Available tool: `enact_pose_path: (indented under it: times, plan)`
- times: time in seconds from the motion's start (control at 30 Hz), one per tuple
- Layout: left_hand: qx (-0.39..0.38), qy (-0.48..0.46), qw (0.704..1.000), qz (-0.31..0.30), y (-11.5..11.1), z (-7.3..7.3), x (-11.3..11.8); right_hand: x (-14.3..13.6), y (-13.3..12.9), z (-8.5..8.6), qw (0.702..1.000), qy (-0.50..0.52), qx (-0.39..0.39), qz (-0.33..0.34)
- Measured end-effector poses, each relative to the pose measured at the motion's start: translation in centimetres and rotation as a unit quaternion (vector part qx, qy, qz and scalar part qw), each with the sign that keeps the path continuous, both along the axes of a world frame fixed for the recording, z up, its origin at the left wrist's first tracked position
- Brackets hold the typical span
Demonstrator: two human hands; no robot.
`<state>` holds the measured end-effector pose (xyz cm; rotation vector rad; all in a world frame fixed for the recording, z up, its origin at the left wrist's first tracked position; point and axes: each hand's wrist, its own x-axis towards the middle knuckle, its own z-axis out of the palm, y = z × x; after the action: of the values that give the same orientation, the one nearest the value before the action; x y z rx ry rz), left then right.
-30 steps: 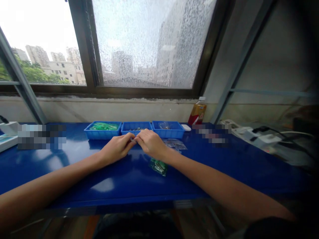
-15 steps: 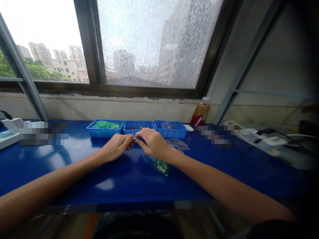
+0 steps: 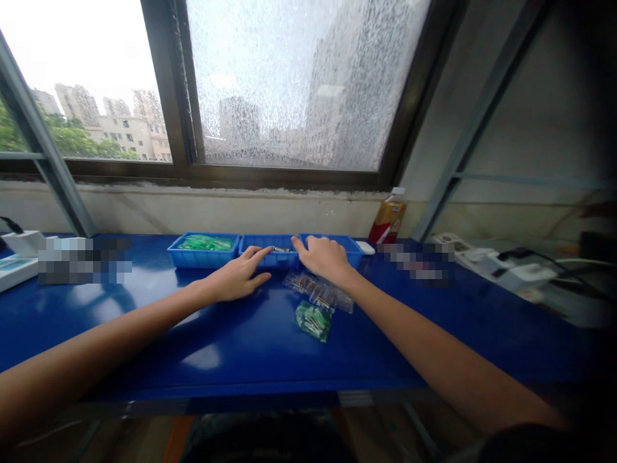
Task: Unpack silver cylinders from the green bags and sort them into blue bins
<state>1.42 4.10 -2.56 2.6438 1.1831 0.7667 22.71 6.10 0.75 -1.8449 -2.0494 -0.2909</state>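
My left hand reaches to the front rim of the middle blue bin, its fingers spread and nothing seen in them. Small metal-looking parts lie in that bin, too small to name. My right hand is over the front of the right blue bin, one digit stretched out to the left and the other fingertips hidden. Below the hands, clear plastic packets with small parts inside lie on the table. Nearer me is a green packet holding pale, slim pieces.
The left blue bin holds bright green pieces. A drink bottle stands behind a small white object. Power strips and plugs with cables lie at the right, more plugs at the left. The blue table meets a windowed wall.
My hands have parted from their pinch on a small thin piece. The left is now spread near the middle bin; the right has moved right. The clear packets show more fully.
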Motion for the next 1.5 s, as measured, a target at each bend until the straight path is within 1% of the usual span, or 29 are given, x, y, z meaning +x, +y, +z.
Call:
enact_pose_path:
  times: [0.03, 0.1, 0.17, 0.27, 0.37, 0.43, 0.5, 0.53, 0.6, 0.67, 0.73, 0.8, 0.87, 0.93, 1.0, 1.07, 1.13, 1.23, 1.33, 1.43, 1.5]
  plan:
    - [-0.004, -0.003, 1.000, 0.006, 0.3, 0.1, 0.4, 0.3, -0.1, 0.2, 1.000, -0.004, -0.027, -0.006]
    - [-0.005, -0.010, 1.000, 0.018, 1.0, 0.3, 0.9, 0.9, -0.2, 0.4, 0.999, -0.015, -0.044, -0.004]
    - [0.002, -0.017, 0.999, 0.030, 1.5, 0.4, 1.1, 1.6, -0.2, 0.3, 0.999, -0.025, -0.042, -0.007]
    - [0.012, -0.024, 0.998, 0.061, 1.7, 0.4, 0.6, 2.8, 0.0, 0.0, 0.999, -0.046, -0.023, -0.014]
    - [0.026, 0.000, 0.997, 0.073, 0.9, 0.7, 0.0, 3.7, 0.3, -0.7, 0.998, -0.066, -0.001, 0.008]
    - [0.066, 0.021, 0.995, 0.069, -0.3, 1.2, 0.0, 4.0, 0.4, -1.2, 0.997, -0.072, -0.003, 0.037]
    - [0.087, 0.027, 0.995, 0.045, -2.1, 1.8, 0.7, 4.1, 0.5, -1.5, 0.996, -0.068, -0.020, 0.058]
    - [0.084, 0.028, 0.996, 0.021, -3.0, 2.1, 1.2, 4.0, 0.5, -1.6, 0.995, -0.065, -0.030, 0.064]
    - [0.063, 0.063, 0.994, -0.060, -4.9, 2.3, 2.4, 3.9, 0.4, -1.6, 0.995, -0.060, -0.051, 0.063]
    - [0.059, 0.108, 0.985, -0.124, -6.5, 2.2, 3.6, 3.8, 0.1, -1.3, 0.994, -0.064, -0.065, 0.058]
    - [0.066, 0.138, 0.974, -0.167, -7.5, 1.8, 4.3, 3.7, -0.2, -1.0, 0.995, -0.075, -0.048, 0.055]
    - [0.079, 0.153, 0.969, -0.179, -7.7, 1.5, 4.4, 3.6, -0.5, -0.9, 0.994, -0.092, 0.007, 0.063]
    - [0.107, 0.157, 0.968, -0.162, -7.0, 1.3, 4.0, 3.5, -0.7, -1.0, 0.990, -0.103, 0.051, 0.081]
    - [0.149, 0.146, 0.971, -0.120, -5.7, 1.3, 3.3, 3.3, -0.8, -1.3, 0.987, -0.106, 0.054, 0.107]
    - [0.185, 0.128, 0.972, -0.060, -4.0, 1.3, 2.6, 3.0, -0.9, -1.6, 0.984, -0.109, 0.046, 0.132]
    - [0.197, 0.130, 0.972, -0.019, -2.4, 1.4, 2.1, 2.8, -0.8, -1.8, 0.981, -0.115, 0.049, 0.147]
    - [0.198, 0.165, 0.966, -0.003, -1.2, 1.4, 2.0, 2.7, -0.7, -1.9, 0.980, -0.123, 0.059, 0.147]
    - [0.208, 0.211, 0.955, 0.011, -0.2, 1.5, 2.7, 2.6, -0.5, -2.0, 0.980, -0.139, 0.072, 0.125]
    - [0.210, 0.220, 0.951, 0.046, 0.4, 1.4, 3.9, 2.6, -0.3, -2.1, 0.979, -0.148, 0.081, 0.114]
    - [0.195, 0.209, 0.952, 0.106, 1.0, 1.2, 4.9, 2.5, -0.3, -2.2, 0.979, -0.130, 0.077, 0.134]
    - [0.193, 0.197, 0.952, 0.134, 1.0, 1.1, 5.1, 2.3, -0.5, -2.2, 0.979, -0.108, 0.073, 0.154]
